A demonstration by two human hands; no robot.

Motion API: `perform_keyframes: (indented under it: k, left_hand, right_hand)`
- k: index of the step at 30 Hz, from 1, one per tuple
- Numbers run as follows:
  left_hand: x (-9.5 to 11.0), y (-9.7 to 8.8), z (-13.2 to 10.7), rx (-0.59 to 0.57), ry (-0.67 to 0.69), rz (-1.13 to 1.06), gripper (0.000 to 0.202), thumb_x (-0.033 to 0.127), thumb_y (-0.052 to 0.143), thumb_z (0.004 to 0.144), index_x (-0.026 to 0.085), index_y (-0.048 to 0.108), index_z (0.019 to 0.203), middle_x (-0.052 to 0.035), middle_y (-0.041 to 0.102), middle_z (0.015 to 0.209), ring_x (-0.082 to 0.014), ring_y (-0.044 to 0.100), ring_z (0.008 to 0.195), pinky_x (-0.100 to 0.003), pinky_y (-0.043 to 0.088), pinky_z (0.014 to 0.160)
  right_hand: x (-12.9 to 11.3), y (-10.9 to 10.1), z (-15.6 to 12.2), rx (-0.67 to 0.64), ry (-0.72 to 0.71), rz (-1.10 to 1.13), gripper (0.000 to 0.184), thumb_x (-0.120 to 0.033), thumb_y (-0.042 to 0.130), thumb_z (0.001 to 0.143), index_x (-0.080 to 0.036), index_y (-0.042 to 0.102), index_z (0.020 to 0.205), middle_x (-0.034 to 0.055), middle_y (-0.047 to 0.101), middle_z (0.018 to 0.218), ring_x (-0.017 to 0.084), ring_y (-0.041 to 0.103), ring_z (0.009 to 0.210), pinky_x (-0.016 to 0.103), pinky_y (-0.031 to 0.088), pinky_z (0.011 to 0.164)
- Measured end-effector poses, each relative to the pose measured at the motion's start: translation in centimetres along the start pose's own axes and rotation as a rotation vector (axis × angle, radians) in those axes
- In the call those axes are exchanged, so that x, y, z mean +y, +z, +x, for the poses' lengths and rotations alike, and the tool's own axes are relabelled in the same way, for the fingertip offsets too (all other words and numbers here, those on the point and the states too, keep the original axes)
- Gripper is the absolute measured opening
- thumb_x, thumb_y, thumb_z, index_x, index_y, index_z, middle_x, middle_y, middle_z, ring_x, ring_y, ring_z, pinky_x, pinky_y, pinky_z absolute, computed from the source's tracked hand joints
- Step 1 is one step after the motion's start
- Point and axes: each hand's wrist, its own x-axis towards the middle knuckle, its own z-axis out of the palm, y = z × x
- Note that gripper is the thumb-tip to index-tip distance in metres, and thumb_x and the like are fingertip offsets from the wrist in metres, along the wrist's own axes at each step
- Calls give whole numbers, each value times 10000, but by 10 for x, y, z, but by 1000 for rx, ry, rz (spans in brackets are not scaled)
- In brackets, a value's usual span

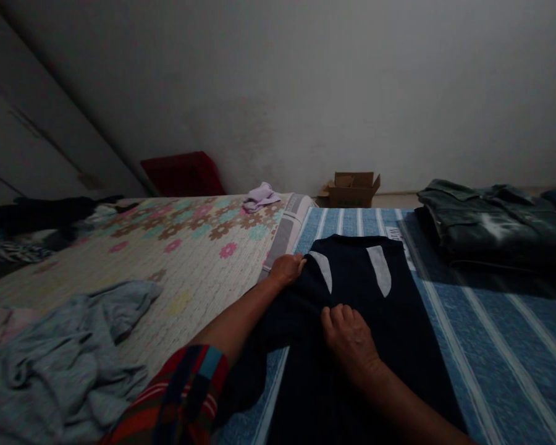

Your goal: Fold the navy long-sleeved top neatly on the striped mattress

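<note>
A dark navy top (pixel 356 272) with two pale pointed patches is spread out on a blue striped cover, its collar edge away from me. One sleeve lies out toward the left. My left hand (pixel 287 270) is closed on the top at its left shoulder edge, where the sleeve begins. Lower down, near the middle of the top, my right hand (pixel 349 337) rests with curled fingers pinching the cloth. The fingertips of the right hand are partly hidden from view.
Folded dark denim clothes (pixel 486 225) are stacked at right. A crumpled grey garment (pixel 78 352) lies on the flowered cover (pixel 189 278), with a small lilac cloth (pixel 261 197) farther back. By the wall are an open cardboard box (pixel 352 193) and a red object (pixel 183 174). Dark clothes (pixel 41 216) lie far left.
</note>
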Motion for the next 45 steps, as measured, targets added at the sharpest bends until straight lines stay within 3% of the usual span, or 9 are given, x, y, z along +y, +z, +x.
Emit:
perform_keyframes:
  k: [5,10,14,16,22,30,33,37,45]
  left_hand:
    - [9,-3,-2,52,32,115,243,315,418,911,168,608,942,-104,654,808,-260,628,817,-345,430,726]
    - [29,-28,-21,180,64,201,277,259,335,929,132,577,975,-164,602,990,-280,537,1011,-389,387,861]
    - [40,-26,-48,78,388,158,254,232,348,917,165,583,987,-107,612,1004,-232,531,1019,-352,388,895]
    - [38,-13,-56,-15,495,70,273,261,382,914,180,545,1117,-89,579,1170,-220,494,1125,-355,373,947]
    - [15,16,-40,-127,337,-13,445,330,321,944,185,336,1364,-93,323,1463,-223,262,1349,-430,268,1063]
    - [22,-4,-32,-35,311,13,333,265,367,928,182,464,1235,-101,474,1350,-201,394,1272,-382,331,1032]
    - [32,-4,-50,-50,325,40,463,403,331,938,182,351,1345,-112,338,1451,-230,247,1354,-452,233,1077]
    - [36,2,-64,-244,375,87,647,552,254,914,187,161,1439,-95,157,1520,-237,90,1395,-508,116,1096]
    - [25,6,-41,-257,277,127,765,642,261,868,161,129,1448,-106,101,1525,-251,53,1398,-547,93,1087]
  right_hand:
    - [2,1,-4,15,-70,-31,422,2,440,794,-128,600,1162,181,641,889,264,587,769,374,439,636]
    - [2,-1,-4,16,-79,-30,454,4,443,790,-146,595,1191,198,641,906,271,589,784,379,436,633]
    - [2,2,-4,24,-75,-26,427,-25,462,800,-153,602,1182,196,644,920,270,593,800,384,447,645]
    - [2,4,-4,31,-63,-24,394,-50,476,806,-149,613,1161,195,646,925,270,594,809,385,450,651]
    - [2,12,-5,47,-58,-25,329,-71,500,809,-130,638,1102,191,651,935,270,598,823,376,446,676]
    - [2,12,-5,44,-34,14,283,-51,503,797,-97,644,1038,191,643,905,280,599,819,377,450,666]
    - [2,11,-5,52,-17,32,264,-38,479,800,-93,645,997,173,634,859,269,594,792,375,451,657]
    - [2,12,-5,68,-18,10,269,-36,471,797,-71,645,999,179,636,871,271,592,795,376,455,660]
    - [4,14,-6,52,-27,-6,252,-47,497,792,-92,655,983,185,647,911,266,595,811,364,457,671]
